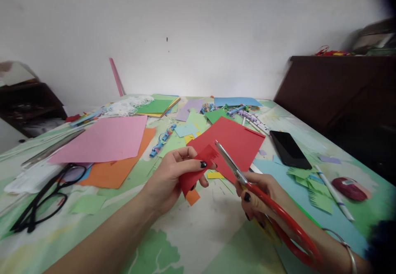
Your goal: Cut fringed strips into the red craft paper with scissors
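Between the thumb and fingers of my left hand [173,177] is a small piece of red paper [195,178], with a row of fine cuts along its upper right edge. My right hand [262,197] is closed around scissors [278,212] with red handles. Their metal blades point up and left, the tips close to the fringed edge; whether they touch it I cannot tell. Behind the hands lies a larger red sheet [238,142]. A small orange scrap [192,197] and a yellow scrap [215,175] lie on the table near my left hand.
Pink paper [105,140] overlaps an orange sheet [111,175] at left, near black glasses [46,199]. A black phone [290,149], a white pen [334,193] and a dark red computer mouse [349,188] are at right. White string [130,105] and a green sheet [156,106] lie behind.
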Motion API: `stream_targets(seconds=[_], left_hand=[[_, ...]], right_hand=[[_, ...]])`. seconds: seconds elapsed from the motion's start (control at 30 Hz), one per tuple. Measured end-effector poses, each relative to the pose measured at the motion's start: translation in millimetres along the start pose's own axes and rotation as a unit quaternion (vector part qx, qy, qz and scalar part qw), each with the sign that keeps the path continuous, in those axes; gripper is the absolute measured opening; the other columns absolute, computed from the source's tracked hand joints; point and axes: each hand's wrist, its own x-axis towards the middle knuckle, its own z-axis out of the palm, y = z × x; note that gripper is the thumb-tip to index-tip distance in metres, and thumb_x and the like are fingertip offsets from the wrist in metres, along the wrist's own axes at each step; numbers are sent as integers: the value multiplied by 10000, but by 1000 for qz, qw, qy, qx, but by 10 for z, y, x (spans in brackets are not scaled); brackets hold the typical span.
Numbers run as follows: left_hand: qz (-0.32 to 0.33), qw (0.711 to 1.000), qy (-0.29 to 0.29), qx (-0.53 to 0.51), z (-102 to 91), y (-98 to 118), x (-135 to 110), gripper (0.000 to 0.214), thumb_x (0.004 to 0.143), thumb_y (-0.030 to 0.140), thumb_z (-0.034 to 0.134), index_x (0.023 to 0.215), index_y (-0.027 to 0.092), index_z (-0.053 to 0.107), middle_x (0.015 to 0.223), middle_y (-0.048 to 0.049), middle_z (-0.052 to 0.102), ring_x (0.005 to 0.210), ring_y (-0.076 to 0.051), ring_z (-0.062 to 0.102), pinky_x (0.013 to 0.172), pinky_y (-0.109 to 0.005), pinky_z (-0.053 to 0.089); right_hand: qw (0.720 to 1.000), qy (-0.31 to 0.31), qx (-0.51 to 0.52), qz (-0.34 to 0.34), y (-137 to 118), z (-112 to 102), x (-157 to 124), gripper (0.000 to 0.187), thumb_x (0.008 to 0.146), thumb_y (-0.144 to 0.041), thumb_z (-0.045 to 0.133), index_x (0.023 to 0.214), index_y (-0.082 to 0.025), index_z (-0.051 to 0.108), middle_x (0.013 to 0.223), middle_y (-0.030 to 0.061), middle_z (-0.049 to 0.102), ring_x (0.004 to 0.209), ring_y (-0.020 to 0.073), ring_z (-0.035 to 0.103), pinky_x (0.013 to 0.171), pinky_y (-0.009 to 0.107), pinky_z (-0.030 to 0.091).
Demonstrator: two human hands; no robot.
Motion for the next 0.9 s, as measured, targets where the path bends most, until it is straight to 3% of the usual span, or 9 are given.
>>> stream_targets(seconds=[0.13,0.23,0.27,0.3,0.5,0.67,0.77,0.9], left_hand=[[-10,1000,3,17,-16,-6,23,238,703,148,692,648,167,462,781,-66,730,564,-150,673,469,-189,434],[-22,999,-7,34,-17,1,27,208,740,204,682,738,178,475,843,-83,735,587,-176,688,460,-208,454],[-24,999,-11,43,-18,3,28,208,751,228,678,773,183,477,856,-85,736,578,-177,687,437,-203,440],[-26,998,-16,52,-19,4,29,211,761,247,673,803,189,474,863,-85,736,555,-168,680,414,-195,419],[-7,997,-28,78,-28,-11,42,147,815,243,605,841,202,467,870,-58,740,371,-40,504,375,-172,311],[15,994,-1,113,-15,-17,46,115,823,280,588,853,178,543,813,-53,727,331,-4,331,372,-195,247],[21,990,6,137,0,-4,34,148,831,295,581,799,151,584,728,-44,701,336,3,290,380,-206,212],[24,989,6,146,24,11,22,196,838,300,576,726,140,587,654,-29,668,325,7,271,377,-212,183]], right_hand=[[1000,-19,10,0,-64,42,-46,527,699,-696,604,730,-185,478,491,-23,512,357,76,381,339,197,300],[998,55,32,-30,-111,70,-66,499,712,-675,609,757,-194,488,637,24,557,531,143,532,435,234,413],[998,32,38,-23,-113,69,-60,505,695,-672,628,757,-189,494,628,17,547,523,139,528,439,235,424],[998,-31,48,-21,-106,62,-49,511,662,-654,674,730,-182,490,573,-3,523,459,120,498,409,228,422],[995,-60,74,-12,-12,-11,10,455,713,-580,683,773,-165,505,597,11,570,437,99,498,425,220,452],[994,-86,73,13,-62,-9,-53,431,671,-515,748,789,-171,516,617,-7,531,533,128,514,480,245,509],[994,-102,47,16,-127,6,-83,409,698,-513,726,766,-177,502,610,-21,496,505,104,444,451,221,468],[993,-112,20,0,-200,35,-85,442,719,-573,682,745,-171,500,580,-39,439,474,77,322,403,195,274]])
